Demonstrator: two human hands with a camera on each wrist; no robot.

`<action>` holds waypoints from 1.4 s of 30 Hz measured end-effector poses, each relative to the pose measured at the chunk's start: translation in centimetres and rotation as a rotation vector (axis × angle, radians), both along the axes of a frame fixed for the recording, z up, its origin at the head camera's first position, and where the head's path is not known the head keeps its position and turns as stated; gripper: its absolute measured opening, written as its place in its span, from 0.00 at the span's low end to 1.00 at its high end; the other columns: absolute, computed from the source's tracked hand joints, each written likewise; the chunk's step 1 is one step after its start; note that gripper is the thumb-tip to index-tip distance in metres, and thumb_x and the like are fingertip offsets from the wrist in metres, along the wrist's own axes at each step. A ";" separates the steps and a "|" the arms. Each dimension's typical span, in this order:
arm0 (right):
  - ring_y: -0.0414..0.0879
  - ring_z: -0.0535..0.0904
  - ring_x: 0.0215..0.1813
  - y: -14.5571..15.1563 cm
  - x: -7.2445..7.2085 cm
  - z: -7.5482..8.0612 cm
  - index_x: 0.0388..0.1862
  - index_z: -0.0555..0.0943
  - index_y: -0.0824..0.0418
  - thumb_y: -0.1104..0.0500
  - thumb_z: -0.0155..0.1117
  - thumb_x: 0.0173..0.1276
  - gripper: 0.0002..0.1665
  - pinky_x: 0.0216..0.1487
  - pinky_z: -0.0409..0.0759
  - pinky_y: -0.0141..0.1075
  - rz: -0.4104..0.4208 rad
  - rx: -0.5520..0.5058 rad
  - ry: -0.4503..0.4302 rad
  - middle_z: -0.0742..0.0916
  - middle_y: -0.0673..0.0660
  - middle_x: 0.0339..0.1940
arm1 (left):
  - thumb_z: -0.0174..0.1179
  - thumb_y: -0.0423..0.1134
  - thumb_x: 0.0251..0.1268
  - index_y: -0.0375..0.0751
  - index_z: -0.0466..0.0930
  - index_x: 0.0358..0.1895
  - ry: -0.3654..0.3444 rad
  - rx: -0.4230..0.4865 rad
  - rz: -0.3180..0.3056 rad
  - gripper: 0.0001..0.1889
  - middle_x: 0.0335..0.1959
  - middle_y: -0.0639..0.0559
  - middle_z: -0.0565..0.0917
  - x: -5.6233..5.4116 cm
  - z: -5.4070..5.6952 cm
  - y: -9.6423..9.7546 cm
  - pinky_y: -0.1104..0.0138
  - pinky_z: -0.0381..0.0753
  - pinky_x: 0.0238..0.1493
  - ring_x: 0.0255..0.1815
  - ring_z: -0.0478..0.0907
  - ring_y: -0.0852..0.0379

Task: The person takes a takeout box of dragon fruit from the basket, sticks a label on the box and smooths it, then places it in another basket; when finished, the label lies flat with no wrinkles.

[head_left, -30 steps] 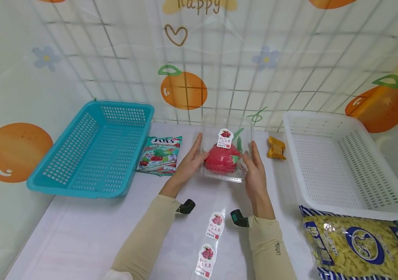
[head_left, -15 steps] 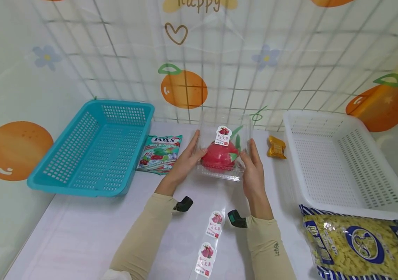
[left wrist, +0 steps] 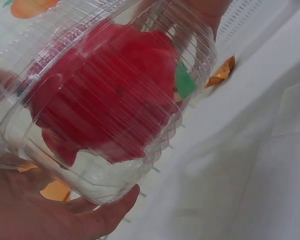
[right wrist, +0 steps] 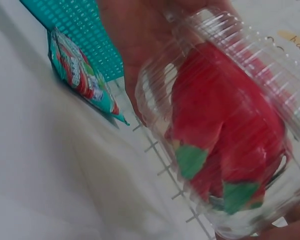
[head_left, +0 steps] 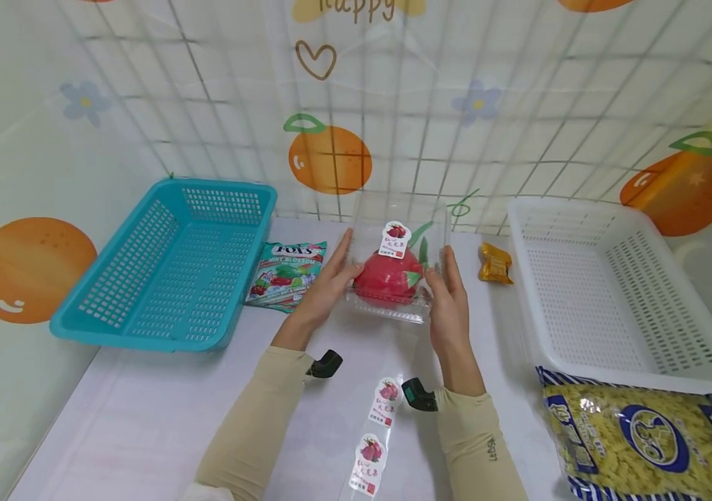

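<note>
A clear plastic clamshell box [head_left: 393, 209] is held up over the middle of the table, tilted toward me. Inside it lies a red dragon fruit [head_left: 387, 276] with green scales, and a white dragon-fruit sticker [head_left: 396, 240] is on its lid. My left hand [head_left: 326, 289] grips the left side of the box, thumb on the front. On the opposite side my right hand [head_left: 449, 313] grips it the same way. From the left wrist view, the fingers [left wrist: 112, 215] reach under the box. The lid appears shut.
A teal basket [head_left: 224, 334] stands at left, beside a mint candy bag [head_left: 287, 275]. To the right are an orange-gold wrapped item [head_left: 495, 264], a white basket [head_left: 637, 379] and a bag of yellow pasta [head_left: 650, 438]. A strip with two stickers [head_left: 368, 463] lies in front.
Both hands have shifted the box slightly to the left and a little upward, still gripping it. The baskets, bags and sticker strip stay put.
</note>
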State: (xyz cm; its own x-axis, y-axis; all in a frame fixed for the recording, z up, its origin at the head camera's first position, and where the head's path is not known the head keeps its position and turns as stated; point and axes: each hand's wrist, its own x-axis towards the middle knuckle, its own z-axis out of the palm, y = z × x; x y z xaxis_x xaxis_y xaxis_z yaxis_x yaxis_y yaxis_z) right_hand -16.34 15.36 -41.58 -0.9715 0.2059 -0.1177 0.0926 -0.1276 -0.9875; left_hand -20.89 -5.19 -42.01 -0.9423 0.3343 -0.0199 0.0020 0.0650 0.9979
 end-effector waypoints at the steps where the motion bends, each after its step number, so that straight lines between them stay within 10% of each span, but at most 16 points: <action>1: 0.44 0.48 0.85 0.0 0.0 0.1 0.85 0.48 0.40 0.52 0.49 0.81 0.39 0.80 0.64 0.48 -0.001 0.000 0.001 0.53 0.39 0.86 | 0.50 0.45 0.77 0.58 0.38 0.85 0.002 0.000 0.002 0.40 0.86 0.60 0.40 0.0 0.1 0.0 0.41 0.44 0.83 0.87 0.34 0.52; 42: 0.46 0.54 0.84 -4.8 0.5 3.1 0.85 0.50 0.42 0.47 0.52 0.79 0.40 0.76 0.70 0.50 0.062 0.081 0.024 0.57 0.42 0.85 | 0.47 0.48 0.78 0.66 0.41 0.84 -0.042 -0.082 0.105 0.37 0.86 0.63 0.41 1.6 4.3 -5.2 0.38 0.44 0.82 0.87 0.34 0.53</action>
